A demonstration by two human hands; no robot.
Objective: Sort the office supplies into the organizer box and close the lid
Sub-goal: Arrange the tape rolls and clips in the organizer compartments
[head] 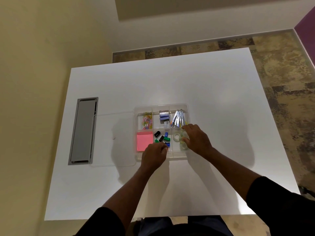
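Note:
A clear organizer box (161, 106) with six compartments sits mid-table. Its back row holds coloured paper clips (147, 120), staple boxes (164, 117) and metal staple removers (179, 117). In the front row lie pink sticky notes (144, 140), binder clips (162, 137) in black, green and blue, and clear tape rolls (176, 137). My left hand (154, 156) is over the front middle compartment, fingers pinched on a small red item. My right hand (196, 139) rests in the front right compartment, fingers curled on a tape roll. The clear lid (113, 138) lies flat left of the box.
A grey cable hatch (83, 131) is set into the white table (221, 86) at the left, beside the lid. Patterned floor shows beyond the table's far and right edges. A yellow wall rises at the left.

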